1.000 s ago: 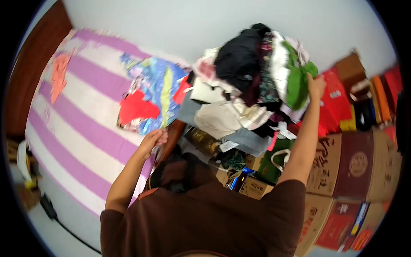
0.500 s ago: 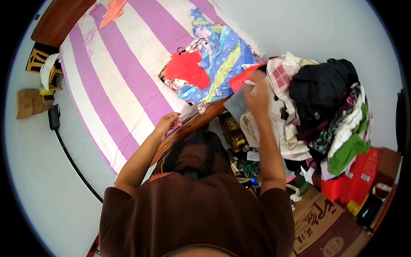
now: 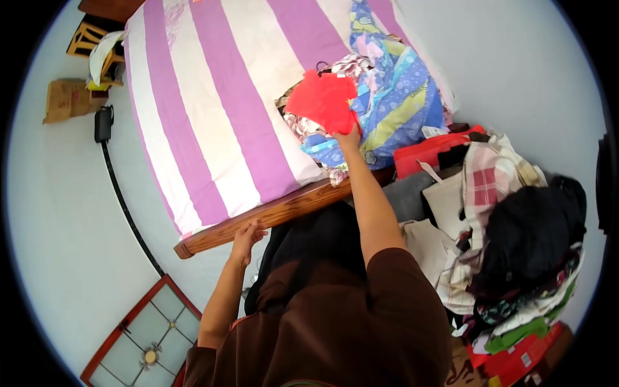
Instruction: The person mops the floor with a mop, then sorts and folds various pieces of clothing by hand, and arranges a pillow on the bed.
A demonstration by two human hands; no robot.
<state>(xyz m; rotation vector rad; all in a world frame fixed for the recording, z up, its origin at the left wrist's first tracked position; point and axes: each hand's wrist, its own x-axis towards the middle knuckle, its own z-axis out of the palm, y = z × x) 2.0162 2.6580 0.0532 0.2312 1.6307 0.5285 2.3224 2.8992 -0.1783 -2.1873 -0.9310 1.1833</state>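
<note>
My right hand [image 3: 349, 138] reaches over the bed and closes on the lower corner of a red garment [image 3: 320, 97]. Its fingertips are partly hidden by the cloth. Under and around the garment lie a brownish floral cloth [image 3: 298, 126] and a crumpled blue patterned cloth [image 3: 403, 93] with yellow-green bands. Nearer to me, my left hand [image 3: 246, 240] hangs beside the wooden bed rail [image 3: 284, 211], with loosely bent fingers apart and nothing in them.
A purple-and-white striped sheet [image 3: 219, 109] covers the bed. To the right rises a tall heap of clothes, with a black garment [image 3: 525, 226] on top and folded red cloth [image 3: 425, 155] beside it. A glass-paned door [image 3: 145, 342] stands at lower left; a cardboard box [image 3: 64, 100] sits farther back.
My right hand has moved from the clothes heap to the red garment on the bed and taken hold of it. My left hand has lowered beside the rail. The view has turned.
</note>
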